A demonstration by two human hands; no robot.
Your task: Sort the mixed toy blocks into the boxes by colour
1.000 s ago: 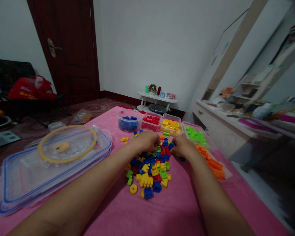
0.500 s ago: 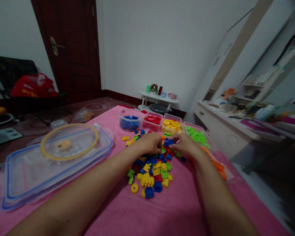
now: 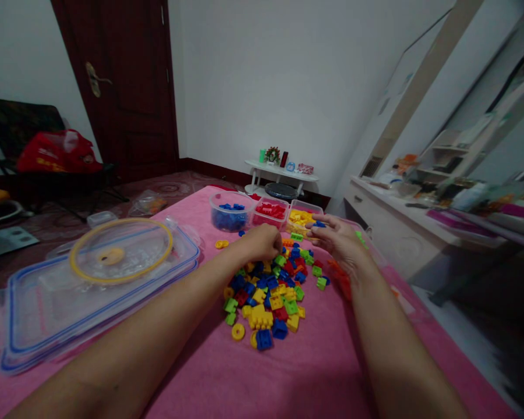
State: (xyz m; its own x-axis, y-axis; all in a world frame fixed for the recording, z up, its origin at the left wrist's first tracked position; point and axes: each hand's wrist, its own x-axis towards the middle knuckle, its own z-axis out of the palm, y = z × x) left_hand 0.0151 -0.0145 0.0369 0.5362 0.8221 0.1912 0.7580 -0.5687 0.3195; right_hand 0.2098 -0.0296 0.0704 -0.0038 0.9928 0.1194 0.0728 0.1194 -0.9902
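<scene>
A mixed pile of toy building blocks (image 3: 262, 317) in blue, yellow, green and red lies on the pink cloth (image 3: 314, 372). At the pile's far left, my left hand (image 3: 264, 241) is closed with its fingers curled down; what they hold, if anything, is hidden. My right hand (image 3: 338, 241) is raised over the pile's right side, near the tubs. A blue block (image 3: 318, 224) shows at its fingertips. Sorted blocks fill a round tub of blue (image 3: 229, 218), a tub of red (image 3: 269, 210) and a tub of yellow (image 3: 300, 217). My right hand mostly covers the green blocks (image 3: 360, 237).
Clear lids with blue rims (image 3: 39, 343) are stacked on the left, under a round yellow-rimmed lid (image 3: 72, 262). Orange blocks (image 3: 340, 278) lie by my right forearm. A white desk (image 3: 388, 209) stands at the right, and a low white shelf (image 3: 262, 167) is at the back wall.
My right hand has lifted from the pile toward the tubs with a blue block at its fingertips. My left hand has shifted slightly left and away from me.
</scene>
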